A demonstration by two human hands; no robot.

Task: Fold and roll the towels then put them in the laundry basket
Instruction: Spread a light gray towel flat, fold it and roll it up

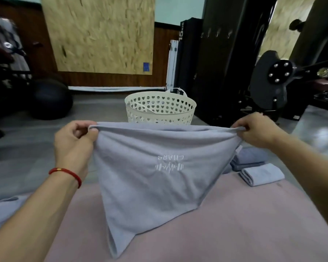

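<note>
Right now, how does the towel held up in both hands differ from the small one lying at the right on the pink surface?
The held towel hangs opened out, its top edge pinched by the left hand and right hand; the small towel lies folded compact and untouched. The held towel shows a white logo; none is visible on the small towel. The held towel only trails onto the pink surface; the small towel rests wholly on it. Both are grey-blue cloth.

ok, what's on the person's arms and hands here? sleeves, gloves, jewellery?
Both forearms are bare as far as the frame shows, with no sleeves and no gloves. The left hand has a thin red cord bracelet with a small gold bead at the wrist. The right hand and wrist carry nothing visible.
</note>
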